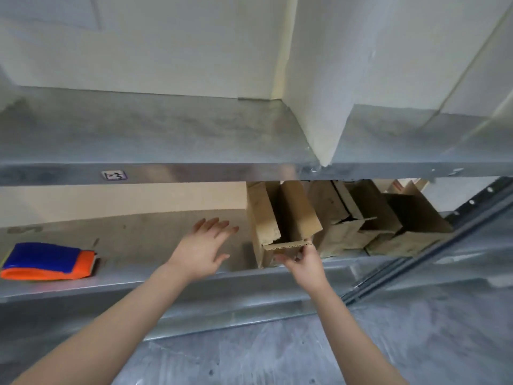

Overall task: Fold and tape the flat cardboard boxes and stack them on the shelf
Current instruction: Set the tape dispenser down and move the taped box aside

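Cardboard box [280, 218], flaps up, stands on the shelf [166, 276] at the left end of a row of folded boxes [388, 226]. The right hand [305, 265] pinches its near flap. The left hand [205, 245] hovers beside it, fingers spread, holding nothing. This looks like the stacking step: next, the box needs nudging square against its neighbour. Nothing shows inside the open boxes, though their depths are shadowed. A tape dispenser [50, 262] lies well apart, further left.

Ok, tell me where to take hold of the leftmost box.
Take the box by its near flap, coming from the front: its edge juts toward you, where the right hand pinches it. The left hand could brace the bare left wall; another box crowds the right.
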The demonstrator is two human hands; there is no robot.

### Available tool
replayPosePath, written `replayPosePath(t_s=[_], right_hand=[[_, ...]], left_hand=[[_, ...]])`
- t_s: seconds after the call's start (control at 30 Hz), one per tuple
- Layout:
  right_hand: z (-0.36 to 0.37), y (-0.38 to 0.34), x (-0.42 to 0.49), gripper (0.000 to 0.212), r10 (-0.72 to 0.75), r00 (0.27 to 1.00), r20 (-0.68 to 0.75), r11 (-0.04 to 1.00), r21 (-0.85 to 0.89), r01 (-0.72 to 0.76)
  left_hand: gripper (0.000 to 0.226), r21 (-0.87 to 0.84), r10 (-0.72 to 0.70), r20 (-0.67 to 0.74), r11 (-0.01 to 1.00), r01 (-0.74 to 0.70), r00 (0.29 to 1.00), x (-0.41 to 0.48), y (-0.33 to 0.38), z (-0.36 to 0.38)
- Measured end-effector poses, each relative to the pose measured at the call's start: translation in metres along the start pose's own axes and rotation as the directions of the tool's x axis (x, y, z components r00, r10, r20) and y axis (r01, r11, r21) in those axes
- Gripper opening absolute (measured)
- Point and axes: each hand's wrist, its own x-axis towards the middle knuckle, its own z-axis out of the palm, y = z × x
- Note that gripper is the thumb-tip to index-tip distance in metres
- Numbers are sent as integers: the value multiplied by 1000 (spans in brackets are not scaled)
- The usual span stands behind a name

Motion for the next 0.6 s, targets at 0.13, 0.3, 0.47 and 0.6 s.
replayPosePath(t_s=[0.13, 0.3, 0.47, 0.6], right_hand=[[-45, 17, 9, 57, -1, 1000, 13, 1000, -26, 1], [-65, 33, 15, 63, -39, 999, -6, 997, -68, 38], [-59, 48, 21, 67, 6, 999, -50, 1000, -5, -6], [-43, 59, 22, 58, 70, 969, -236, 995, -55, -85]], left_hand=[[66, -13, -62, 2, 998, 62, 998, 15, 54, 12], [70, -229, -141, 57, 962, 151, 988, 33, 102, 27], [72, -852, -326, 226, 391, 349, 918, 53, 136, 42], [69, -922, -404, 277, 145, 360, 872, 65, 141, 58]])
